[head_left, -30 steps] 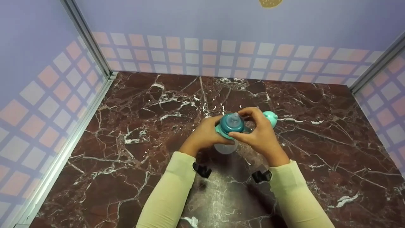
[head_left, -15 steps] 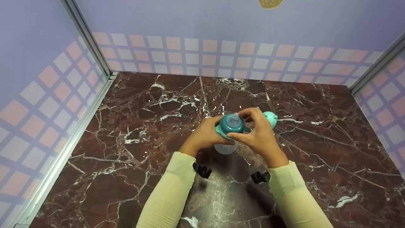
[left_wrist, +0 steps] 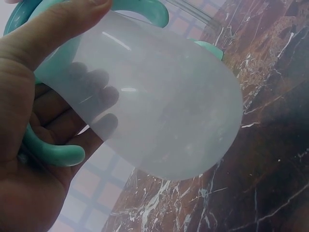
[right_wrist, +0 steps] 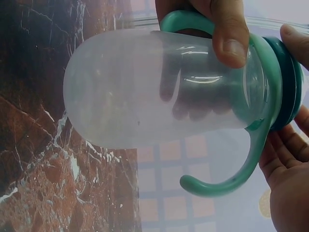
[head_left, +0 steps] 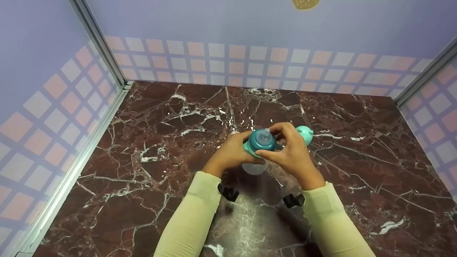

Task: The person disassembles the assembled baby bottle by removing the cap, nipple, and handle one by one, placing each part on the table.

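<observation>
A baby bottle with a translucent body is held above the table in the head view. On top are a teal collar ring and a clear nipple. My left hand grips the body just below the collar, its fingers showing through the plastic in the left wrist view. Two curved mint handles stick out beside the body. My right hand pinches the teal collar between thumb and fingers. Near the right hand, a rounded mint piece, perhaps the bottle's cap, lies on the table.
The dark red marble-patterned table has white veins. A lilac back wall with pink and white squares closes off the far side, and similar panels stand left and right. Metal frame edges run along the left corner.
The right hand and wrist have shifted slightly left around the collar. The left hand's grip and the mint piece look almost the same.
</observation>
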The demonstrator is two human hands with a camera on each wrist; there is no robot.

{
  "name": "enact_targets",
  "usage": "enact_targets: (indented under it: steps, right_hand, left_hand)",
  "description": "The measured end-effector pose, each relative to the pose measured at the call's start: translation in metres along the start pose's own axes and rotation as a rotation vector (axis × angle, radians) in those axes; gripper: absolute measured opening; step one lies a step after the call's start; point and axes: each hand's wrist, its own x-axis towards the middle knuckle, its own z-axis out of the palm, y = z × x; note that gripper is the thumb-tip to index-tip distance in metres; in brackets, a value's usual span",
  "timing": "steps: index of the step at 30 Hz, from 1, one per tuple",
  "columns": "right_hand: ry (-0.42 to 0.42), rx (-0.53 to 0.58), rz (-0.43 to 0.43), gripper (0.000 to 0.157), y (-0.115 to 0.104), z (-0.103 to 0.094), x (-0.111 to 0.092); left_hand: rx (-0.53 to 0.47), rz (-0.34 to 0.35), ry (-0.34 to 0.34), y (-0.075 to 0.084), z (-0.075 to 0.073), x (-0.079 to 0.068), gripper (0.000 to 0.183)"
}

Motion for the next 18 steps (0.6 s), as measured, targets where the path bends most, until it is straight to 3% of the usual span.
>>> enact_targets:
  steps: [18]
  right_hand:
    - [-0.045,0.056,0.017,0.058,0.0019,-0.0033,-0.0033]
  left_hand:
    - [0.013,-0.004,-0.017,-0.0025,0.0015,-0.0003,0.066]
